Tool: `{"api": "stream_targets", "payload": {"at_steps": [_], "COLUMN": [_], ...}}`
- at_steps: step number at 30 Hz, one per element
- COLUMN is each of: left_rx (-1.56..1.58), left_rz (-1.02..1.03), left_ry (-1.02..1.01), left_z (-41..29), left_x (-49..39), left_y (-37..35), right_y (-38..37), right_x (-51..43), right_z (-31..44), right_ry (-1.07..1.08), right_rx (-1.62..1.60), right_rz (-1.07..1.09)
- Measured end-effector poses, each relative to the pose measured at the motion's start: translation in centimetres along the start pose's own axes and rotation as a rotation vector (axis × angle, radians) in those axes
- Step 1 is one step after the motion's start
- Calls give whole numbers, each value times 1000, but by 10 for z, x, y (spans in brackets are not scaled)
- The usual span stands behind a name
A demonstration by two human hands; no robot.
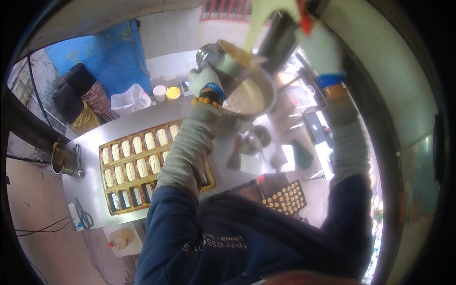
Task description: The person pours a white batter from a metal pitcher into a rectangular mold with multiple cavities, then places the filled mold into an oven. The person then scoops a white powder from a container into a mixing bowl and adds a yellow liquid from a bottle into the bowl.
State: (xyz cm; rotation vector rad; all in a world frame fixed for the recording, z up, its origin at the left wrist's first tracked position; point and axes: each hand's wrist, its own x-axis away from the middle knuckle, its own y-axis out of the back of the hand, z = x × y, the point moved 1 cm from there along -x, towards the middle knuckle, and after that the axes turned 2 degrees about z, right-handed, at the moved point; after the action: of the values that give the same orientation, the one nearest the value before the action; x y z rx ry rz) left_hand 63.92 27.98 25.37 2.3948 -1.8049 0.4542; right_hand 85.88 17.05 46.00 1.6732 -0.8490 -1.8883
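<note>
My left hand, in a white knit glove, grips a steel pot tilted over a large metal mixing bowl. Creamy pale batter fills the bowl, and a smear of it coats the pot's rim. Raised at upper right, my right hand is gloved and blurred. It holds a tool with a red handle, whose far end pale batter covers. A strand of that batter hangs down toward the pot. Below my left arm lies a baking mould tray; pale batter sits in many of its rectangular wells.
Scissors and a metal pot stand at the table's left end. A scraper lies beside another metal pot. Tubs and plastic bags line the back edge. Lower right is a tray of small round pieces.
</note>
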Motion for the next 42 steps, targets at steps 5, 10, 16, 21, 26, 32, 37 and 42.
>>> {"api": "stream_targets", "payload": {"at_steps": [5,10,16,21,26,32,37,42], "left_rx": [17,135,178,-21,-306,-724,-323,263], "left_rz": [11,26,69,9,-105,-58,130,98], "left_ry": [-3,-22,-40,-132,-328,-857,-572,-10], "left_z": [4,6,4,8,11,15,50,80], "left_x": [-7,-3,10,-11,-47,-49,-53,-28], "left_y": [1,7,12,31,95,183,244,296], "right_y": [-56,-40,-46,-43,-59,-132,-157,-216], "right_x": [76,68,48,43,77,123,198,333], "right_z": [-2,-6,2,-8,-12,-55,-112,-83], "right_ry": [-495,-699,-495,-434,-640,-792,-508,-384], "right_rx": [-840,-1584,-2435,-2279,-1691,-1360,-237,-92], "right_rz": [485,526,1137,983,663,698,1104,1159]}}
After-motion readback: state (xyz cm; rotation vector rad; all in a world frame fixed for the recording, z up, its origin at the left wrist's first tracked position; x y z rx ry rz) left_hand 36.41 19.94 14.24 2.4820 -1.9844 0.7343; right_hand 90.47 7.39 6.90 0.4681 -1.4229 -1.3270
